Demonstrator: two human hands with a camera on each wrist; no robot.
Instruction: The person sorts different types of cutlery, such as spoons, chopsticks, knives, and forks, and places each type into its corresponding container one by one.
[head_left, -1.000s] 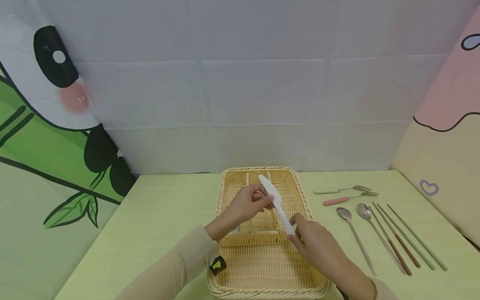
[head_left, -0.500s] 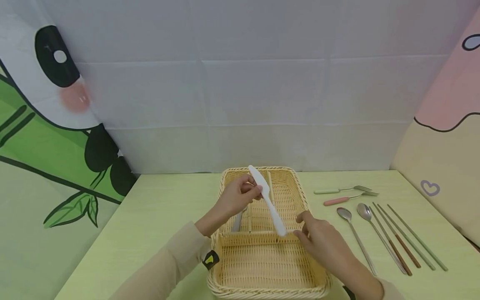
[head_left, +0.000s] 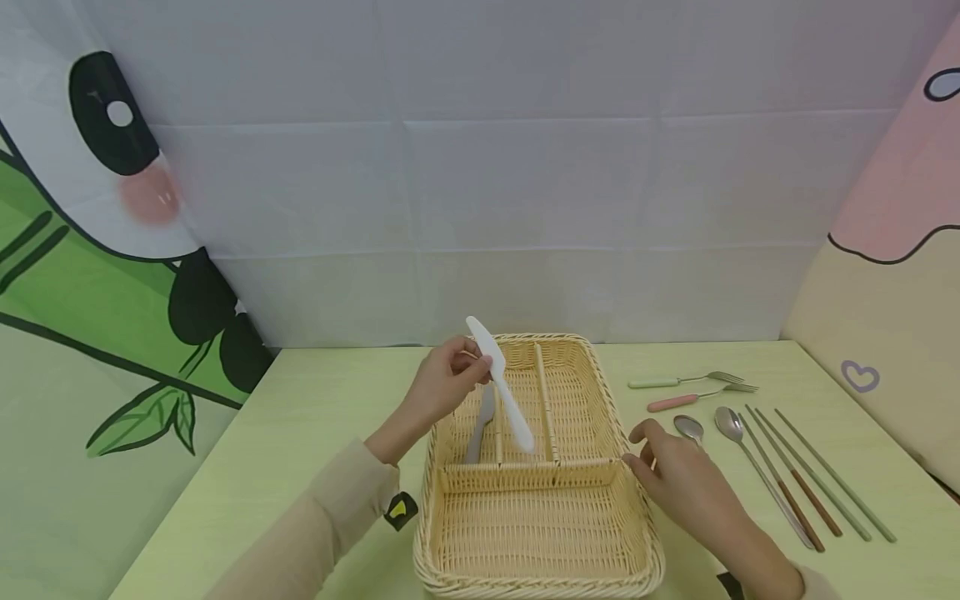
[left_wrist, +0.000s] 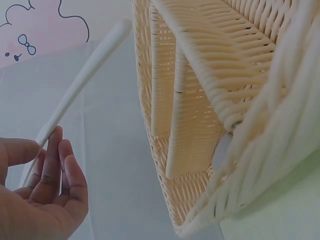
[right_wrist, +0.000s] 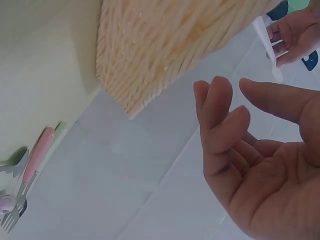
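Note:
My left hand (head_left: pixel 442 379) pinches a white plastic knife (head_left: pixel 510 404) by its blade, above the back compartments of a wicker basket (head_left: pixel 540 479). The handle slants down to the right. In the left wrist view the same knife (left_wrist: pixel 85 75) stands off from the basket's side, held between thumb and fingers. A grey knife (head_left: pixel 480 425) lies in the basket's back left compartment. By the basket's right rim is my right hand (head_left: pixel 686 483), its fingers loosely bent. In the right wrist view a gap shows between thumb and fingertips of that hand (right_wrist: pixel 265 165), with nothing held.
Right of the basket lie a green-handled fork (head_left: pixel 660 382), a pink-handled fork (head_left: pixel 678 402), two spoons, the nearer spoon (head_left: pixel 688 427) partly behind my right hand, and several chopsticks (head_left: pixel 817 475). Dividers (head_left: pixel 546 400) split the basket. A pale wall (head_left: pixel 525 183) stands behind the table.
The left hand has carried the white knife left and up. My right hand has come off its handle and moved right. The grey knife in the basket has come into view.

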